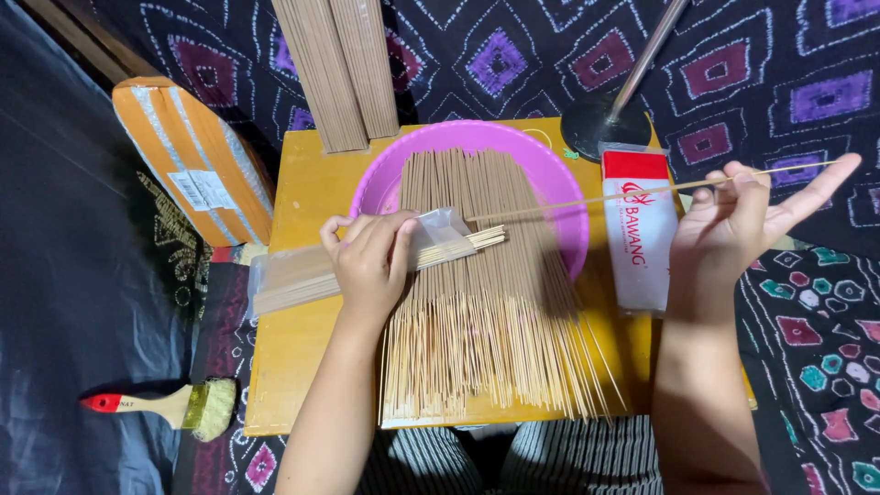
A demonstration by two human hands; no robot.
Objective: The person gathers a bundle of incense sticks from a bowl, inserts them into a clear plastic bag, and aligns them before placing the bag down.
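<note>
The left hand [368, 259] grips a clear sleeve [302, 275] partly filled with incense sticks, held flat over the yellow table [302, 339]. The right hand [742, 220] pinches 1 stick [587, 200] between thumb and fingers, its far end pointing toward the sleeve's mouth. A fanned pile [486, 302] of sticks lies across a pink basin [541, 165] and the table. A red and white packet [639, 229] lies at the right; a brush [174, 403] rests on the floor at the left

Clear plastic sleeve [302, 275], part-filled with tan incense sticks, lying crosswise on the yellow surface. Single incense stick [587, 200], thin, held near-level above the pink basin.
</note>
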